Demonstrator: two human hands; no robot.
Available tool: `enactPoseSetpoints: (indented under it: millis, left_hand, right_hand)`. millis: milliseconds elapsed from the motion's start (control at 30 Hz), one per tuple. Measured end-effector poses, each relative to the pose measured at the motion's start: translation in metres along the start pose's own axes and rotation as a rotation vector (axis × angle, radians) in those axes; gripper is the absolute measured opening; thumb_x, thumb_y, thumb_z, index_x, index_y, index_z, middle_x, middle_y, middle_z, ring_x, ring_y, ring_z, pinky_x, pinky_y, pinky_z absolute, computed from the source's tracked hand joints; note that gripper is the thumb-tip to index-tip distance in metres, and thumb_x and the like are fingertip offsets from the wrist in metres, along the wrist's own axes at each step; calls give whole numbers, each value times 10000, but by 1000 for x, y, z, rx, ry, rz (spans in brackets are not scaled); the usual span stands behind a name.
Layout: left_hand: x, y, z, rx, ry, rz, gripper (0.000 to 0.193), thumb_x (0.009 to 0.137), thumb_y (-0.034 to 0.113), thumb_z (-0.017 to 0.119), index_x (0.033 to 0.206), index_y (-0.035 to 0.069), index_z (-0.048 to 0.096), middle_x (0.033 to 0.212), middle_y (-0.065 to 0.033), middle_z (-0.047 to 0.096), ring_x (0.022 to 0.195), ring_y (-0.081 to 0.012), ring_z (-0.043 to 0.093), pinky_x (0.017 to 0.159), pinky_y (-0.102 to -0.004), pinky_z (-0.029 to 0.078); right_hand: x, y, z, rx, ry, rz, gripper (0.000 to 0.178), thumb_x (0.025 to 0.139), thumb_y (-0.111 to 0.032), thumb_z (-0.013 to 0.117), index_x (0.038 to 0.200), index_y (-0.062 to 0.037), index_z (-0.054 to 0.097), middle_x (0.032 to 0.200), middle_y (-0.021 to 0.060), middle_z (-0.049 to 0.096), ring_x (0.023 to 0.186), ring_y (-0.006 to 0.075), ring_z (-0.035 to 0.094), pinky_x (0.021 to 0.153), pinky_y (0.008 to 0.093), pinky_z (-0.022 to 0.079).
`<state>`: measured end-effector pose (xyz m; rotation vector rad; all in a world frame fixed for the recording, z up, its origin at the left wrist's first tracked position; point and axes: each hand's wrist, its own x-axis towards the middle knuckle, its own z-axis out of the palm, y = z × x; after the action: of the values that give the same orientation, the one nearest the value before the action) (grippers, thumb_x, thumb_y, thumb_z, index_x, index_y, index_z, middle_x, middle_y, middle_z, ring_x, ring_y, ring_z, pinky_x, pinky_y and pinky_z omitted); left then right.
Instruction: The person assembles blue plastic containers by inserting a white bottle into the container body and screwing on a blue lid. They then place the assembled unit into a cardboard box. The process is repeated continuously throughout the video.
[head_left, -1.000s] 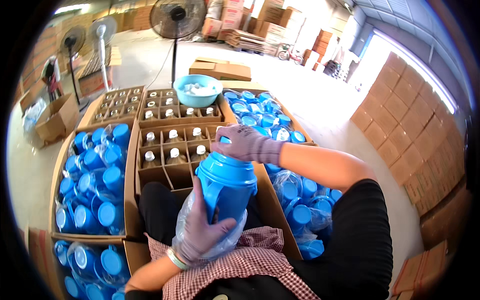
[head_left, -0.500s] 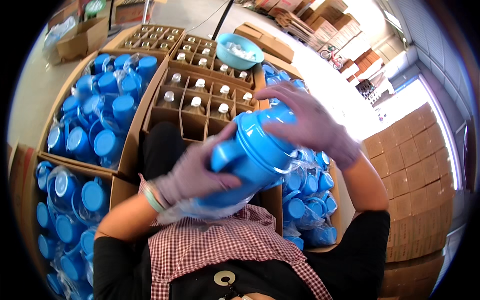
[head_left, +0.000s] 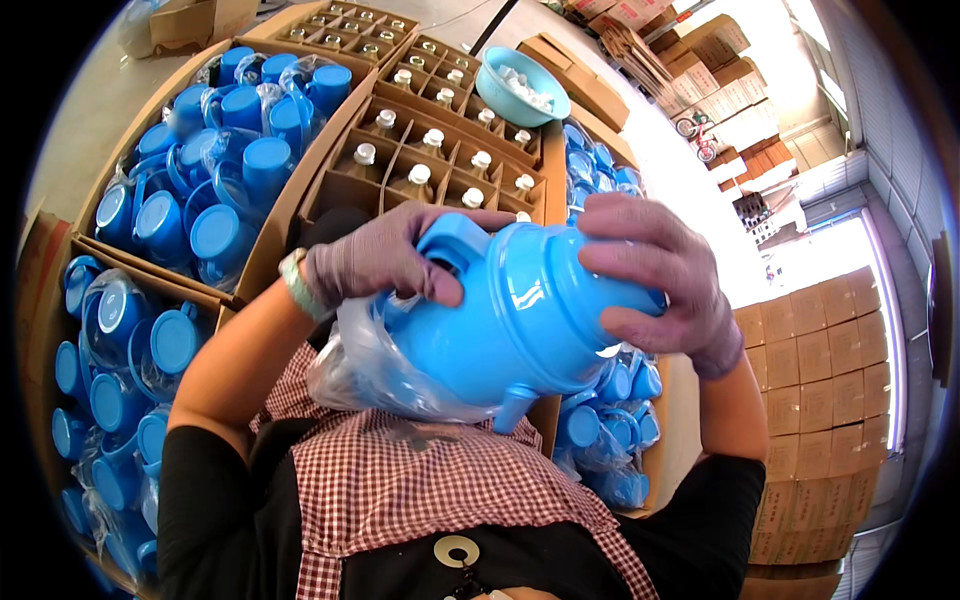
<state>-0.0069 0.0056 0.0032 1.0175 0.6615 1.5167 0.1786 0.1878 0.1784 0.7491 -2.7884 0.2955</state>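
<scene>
A glossy blue thermos jug [head_left: 480, 310] lies tilted across my lap, its neck end pointing right. My gloved left hand [head_left: 385, 258] is closed around its handle side, thumb against the handle. A crumpled clear plastic bag [head_left: 375, 365] covers the base end below that hand. Over the neck end, the fingers of my gloved right hand [head_left: 665, 275] curl around the blue top. Whether the lid is a separate piece there cannot be seen, since the fingers cover it. A small blue spout-like part sticks out at the underside of the jug.
Cartons of bagged blue jugs stand at left [head_left: 215, 235], lower left [head_left: 118, 405] and right [head_left: 610, 420]. Ahead, a divided carton [head_left: 330, 190] holds glass liners with white caps. A light-blue basin [head_left: 520, 112] of small white pieces sits beyond. Stacked boxes [head_left: 815, 400] rise at far right.
The jug has turned so its handle faces up and its lower spout shows. My left hand has moved up to the handle; my right hand has shifted right and down, around the top.
</scene>
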Motion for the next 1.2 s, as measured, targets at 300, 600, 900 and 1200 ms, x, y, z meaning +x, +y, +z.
enactPoseSetpoints:
  millis: [300,600,900,1200]
  left_hand:
    - [-5,-30,40,463,161,127,1086,752,171,933,1624,32,300,1555,-140,494,1396,-192,470,1194,-382,352]
    - [-6,-44,29,493,438,111,1038,606,433,982,1460,31,552,1273,-77,681,1159,-170,637,1032,-346,502]
    - [-49,-17,7,1620,476,261,1465,569,610,943,1610,-13,122,1507,-286,417,1398,-501,429,1207,-523,341]
    - [-34,157,78,1267,167,245,800,787,185,869,1504,88,527,876,-70,730,701,-144,679,682,-287,572]
  right_hand:
    - [-29,21,18,-56,149,727,446,802,-257,778,1189,-55,685,1054,115,717,993,261,705,920,364,540]
    - [-48,27,49,308,344,531,799,735,-236,796,1447,-35,494,1145,131,710,1064,219,672,994,370,498]
    - [-52,5,37,391,499,372,1178,697,-303,884,1619,-66,191,1283,190,612,1124,275,643,991,426,537]
    - [-15,-40,28,369,528,160,1418,572,-216,993,1659,-101,90,1341,220,578,1129,272,660,993,422,554]
